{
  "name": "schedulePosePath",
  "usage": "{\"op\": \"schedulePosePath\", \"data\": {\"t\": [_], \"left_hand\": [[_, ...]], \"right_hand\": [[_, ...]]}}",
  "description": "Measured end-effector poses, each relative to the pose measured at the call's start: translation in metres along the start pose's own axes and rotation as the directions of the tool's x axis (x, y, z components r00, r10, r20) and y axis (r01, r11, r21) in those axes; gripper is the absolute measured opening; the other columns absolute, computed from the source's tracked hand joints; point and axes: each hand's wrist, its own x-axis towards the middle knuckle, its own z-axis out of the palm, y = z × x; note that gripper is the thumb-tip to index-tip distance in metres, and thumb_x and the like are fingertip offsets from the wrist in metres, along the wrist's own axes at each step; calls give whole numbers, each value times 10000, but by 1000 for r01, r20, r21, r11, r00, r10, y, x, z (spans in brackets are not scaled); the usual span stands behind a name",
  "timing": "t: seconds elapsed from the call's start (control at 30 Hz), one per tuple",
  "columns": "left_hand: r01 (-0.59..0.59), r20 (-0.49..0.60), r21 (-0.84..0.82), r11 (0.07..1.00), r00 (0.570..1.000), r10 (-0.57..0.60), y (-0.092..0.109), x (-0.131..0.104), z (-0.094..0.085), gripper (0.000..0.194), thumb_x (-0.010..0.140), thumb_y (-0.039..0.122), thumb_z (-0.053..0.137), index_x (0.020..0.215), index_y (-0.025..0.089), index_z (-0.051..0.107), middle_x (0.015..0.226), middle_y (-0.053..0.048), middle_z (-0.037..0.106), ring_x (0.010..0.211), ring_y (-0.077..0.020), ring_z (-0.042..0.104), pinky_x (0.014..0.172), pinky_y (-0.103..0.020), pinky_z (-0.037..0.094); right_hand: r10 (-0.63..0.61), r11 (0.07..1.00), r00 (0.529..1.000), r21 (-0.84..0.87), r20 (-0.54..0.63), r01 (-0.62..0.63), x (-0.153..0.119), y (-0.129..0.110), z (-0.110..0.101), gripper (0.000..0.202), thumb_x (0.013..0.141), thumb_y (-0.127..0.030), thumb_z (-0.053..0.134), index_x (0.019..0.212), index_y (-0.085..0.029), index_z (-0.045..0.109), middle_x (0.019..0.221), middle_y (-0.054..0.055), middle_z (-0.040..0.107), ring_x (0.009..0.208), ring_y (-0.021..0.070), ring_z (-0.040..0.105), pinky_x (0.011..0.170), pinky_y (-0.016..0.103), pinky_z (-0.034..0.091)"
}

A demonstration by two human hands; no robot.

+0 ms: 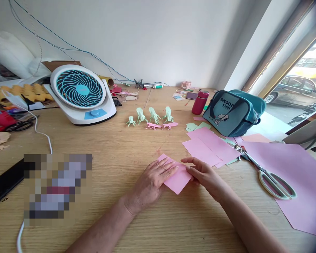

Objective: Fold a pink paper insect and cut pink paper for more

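A small pink sheet of paper (178,181) lies turned cornerwise on the wooden table in front of me. My left hand (153,178) rests on its left part, fingers stretched flat across the surface. At the right corner, my right hand (204,175) has the edge between thumb and fingers; its index finger reaches out above the sheet. The fingertips below that corner are partly hidden. Beyond the hands stand several folded light green paper figures (154,115), with two pink folded ones (170,125) just in front of them.
To the right lie pink sheets (204,147), scissors (276,184) and a large pink sheet (305,196). Behind them are a teal bag (229,112) and a red bottle (200,102). A fan (81,91) stands back left, and a white cable (43,133) runs along the left side.
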Motion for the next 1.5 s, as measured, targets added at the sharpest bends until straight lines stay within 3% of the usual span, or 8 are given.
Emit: {"op": "schedulePosePath", "data": {"t": [0.2, 0.43, 0.67, 0.83, 0.97, 1.17, 1.4, 1.5], "left_hand": [[67, 151, -76, 995, 987, -55, 3, -2, -6, 406, 965, 241, 487, 1363, 188, 543, 1363, -97, 608, 1272, -244, 558, 1072, -449, 461], [107, 179, -67, 992, 979, -93, 7, -1, -8, 401, 992, 368, 440, 1312, 190, 603, 1320, -97, 641, 1245, -281, 573, 1055, -488, 458], [137, 59, -191, 972, 990, -128, 9, -1, -6, 333, 991, 332, 456, 1211, 185, 660, 1169, -64, 718, 1143, -248, 616, 1011, -445, 480], [177, 15, -263, 948, 984, -180, 13, 0, -5, 227, 967, 285, 509, 1073, 192, 687, 1015, -55, 733, 1019, -216, 647, 934, -396, 506], [217, -28, -284, 934, 972, -234, 15, 0, -4, 112, 913, 247, 583, 973, 196, 662, 1045, -66, 706, 978, -204, 648, 880, -368, 522], [238, -50, -273, 932, 964, -261, 18, 1, -10, 55, 863, 223, 611, 913, 200, 605, 1298, -117, 593, 1228, -257, 541, 1033, -445, 454], [118, 47, -153, 981, 993, -113, 20, 1, -29, 372, 793, 380, 707, 1089, 193, 579, 1553, -148, 333, 1482, -357, 151, 1184, -577, 143], [104, 102, -119, 987, 991, -92, 20, 1, -36, 385, 781, 435, 711, 1059, 197, 593, 1524, -142, 376, 1482, -375, 122, 1176, -587, 109]], "right_hand": [[-54, 980, 997, -189, 47, 62, -1, -4, -13, 452, 876, -595, 547, 1039, -182, 634, 641, -38, 515, 583, 110, 494, 553, 248, 366], [-4, 967, 932, -236, 361, 95, -6, -4, -35, 300, 870, -357, 641, 1132, -214, 611, 889, 20, 639, 763, 151, 588, 719, 299, 469], [-19, 967, 960, -240, 278, 88, -4, 1, -20, 128, 856, -217, 611, 972, -201, 662, 740, -22, 601, 711, 126, 570, 682, 260, 437], [-89, 967, 971, -213, 224, 138, -1, 7, -10, 132, 820, -219, 659, 950, -205, 677, 847, -4, 665, 782, 136, 605, 695, 244, 458], [-157, 947, 974, -254, 165, 195, -2, 7, -6, 118, 833, -233, 645, 945, -203, 671, 919, 24, 704, 847, 161, 650, 749, 261, 501], [-282, 880, 947, -351, 154, 319, -7, 2, -1, 142, 855, -180, 599, 973, -223, 666, 982, 35, 700, 924, 181, 665, 839, 299, 534], [-448, 734, 846, -421, 289, 533, -16, -11, 7, 115, 873, -225, 640, 974, -229, 695, 1000, 54, 685, 913, 193, 642, 816, 311, 518], [-463, 717, 828, -414, 317, 560, -19, -14, 7, 101, 884, -253, 652, 973, -232, 696, 1021, 56, 682, 935, 189, 642, 836, 305, 509]]}}
